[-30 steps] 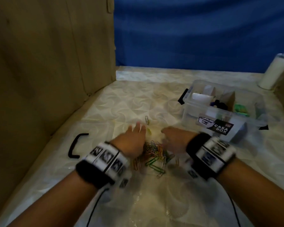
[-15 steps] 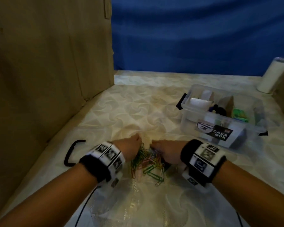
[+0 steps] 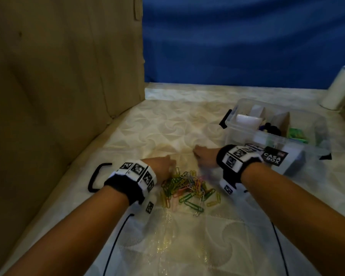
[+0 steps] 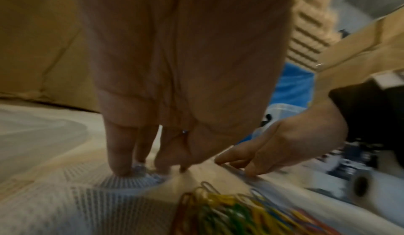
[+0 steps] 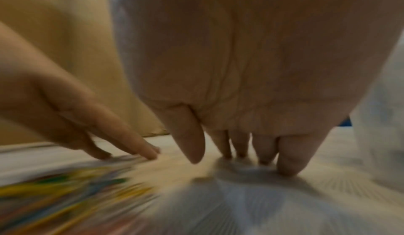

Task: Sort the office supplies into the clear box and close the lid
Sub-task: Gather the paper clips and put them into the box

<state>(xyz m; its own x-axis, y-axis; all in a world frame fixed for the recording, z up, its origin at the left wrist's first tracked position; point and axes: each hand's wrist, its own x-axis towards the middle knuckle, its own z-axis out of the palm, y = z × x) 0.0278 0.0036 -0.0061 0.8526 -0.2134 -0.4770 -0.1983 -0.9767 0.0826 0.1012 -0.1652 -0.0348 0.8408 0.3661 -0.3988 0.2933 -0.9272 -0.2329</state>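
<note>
A heap of coloured paper clips (image 3: 187,186) lies on the patterned cloth between my two hands. My left hand (image 3: 160,166) is at the heap's left edge, fingers straight and tips down on the cloth (image 4: 122,168). My right hand (image 3: 204,158) is just beyond the heap on the right, fingers straight with tips pressing the cloth (image 5: 288,168). Neither hand holds a clip. The clear box (image 3: 243,136) stands open at the right, with dividers and several supplies inside. The clips (image 4: 240,211) show blurred below the left wrist.
A black clip handle (image 3: 97,176) lies left of my left wrist. A cardboard wall (image 3: 58,96) closes the left side, a blue sheet (image 3: 247,46) the back. A white roll (image 3: 339,88) stands at the far right. Clear plastic film (image 3: 167,246) lies near me.
Both hands have drawn the clips into a tighter heap toward me. The right hand has since slid away to the right, the left hand stays at the heap's left edge.
</note>
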